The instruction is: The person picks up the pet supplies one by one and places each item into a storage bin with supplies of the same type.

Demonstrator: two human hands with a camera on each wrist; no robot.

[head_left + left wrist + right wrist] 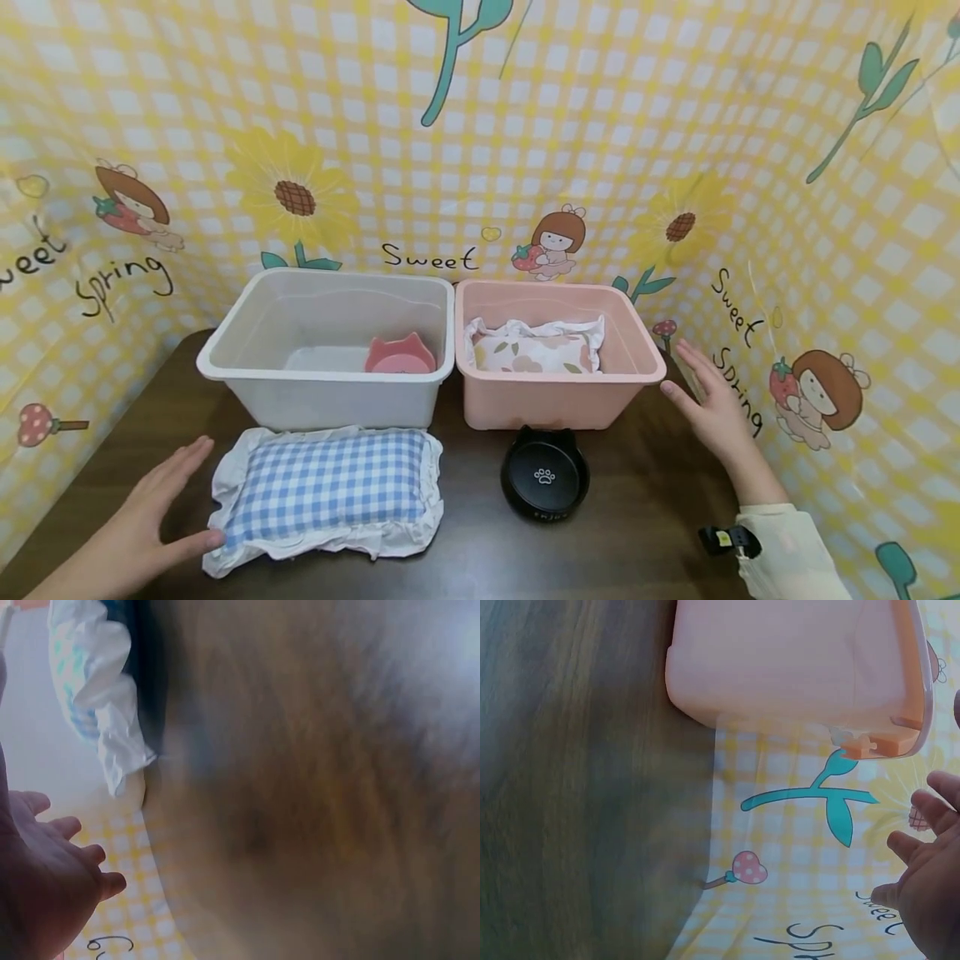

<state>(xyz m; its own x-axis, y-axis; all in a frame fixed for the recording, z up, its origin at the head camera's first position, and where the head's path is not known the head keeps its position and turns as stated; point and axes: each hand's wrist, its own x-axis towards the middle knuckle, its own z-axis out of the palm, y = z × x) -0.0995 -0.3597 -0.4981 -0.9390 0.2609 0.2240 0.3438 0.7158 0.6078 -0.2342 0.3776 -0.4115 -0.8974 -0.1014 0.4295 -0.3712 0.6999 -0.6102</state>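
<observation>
At the left end of a blue-and-white checked pillow (330, 487) is my left hand (146, 517), fingers spread and thumb tip at the ruffled edge. The left wrist view shows this hand (49, 870) with its fingers extended, below the pillow's white ruffle (112, 712). My right hand (712, 408) is raised with straight fingers beside the right end of a pink bin (551, 404). In the right wrist view that hand (930, 877) holds nothing and the bin (787, 667) stands close by. Inside the bin lies a small floral pillow (536, 350) with a white ruffle.
Left of the pink bin stands a grey-white bin (337, 400) with a pink cat-eared bowl (401, 354) inside. A black cat-eared bowl (545, 475) sits on the dark wooden table (480, 542) in front of the pink bin. Yellow checked cloth (465, 167) hangs behind and at both sides.
</observation>
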